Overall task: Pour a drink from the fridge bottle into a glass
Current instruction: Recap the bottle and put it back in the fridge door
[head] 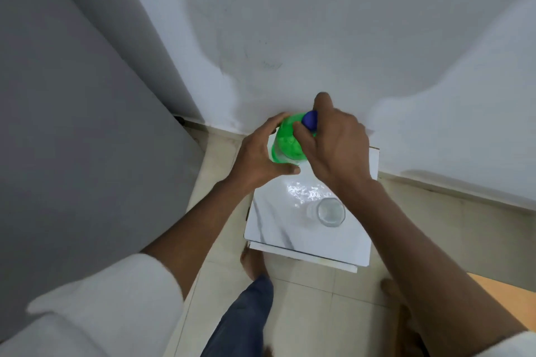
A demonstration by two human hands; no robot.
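So the bottle (285, 143) is a see-through bright green plastic one with a dark blue cap (309, 120), standing at the far end of a small white table (278, 229), close to the wall (319, 23). It looks roughly upright, but the camera stares almost straight down on it so I can't really swear to the tilt. The left hand (258, 159) is wrapped around the green body, thumb on the near side and fingers curled over the far side. The right hand (333, 142) comes in from above with its fingers closed around the blue cap.

The glass (329, 210) is clear, with a faceted rim, and sits on the same table nearer the person, well apart from the bottle and touched by neither hand. There's a shiny patch on the tabletop just beyond it.

Count: one bottle, one cap, one glass, one table, two hands. Bare feet on the tiled floor (313, 298) below, and a big grey panel (72, 110) fills the left.
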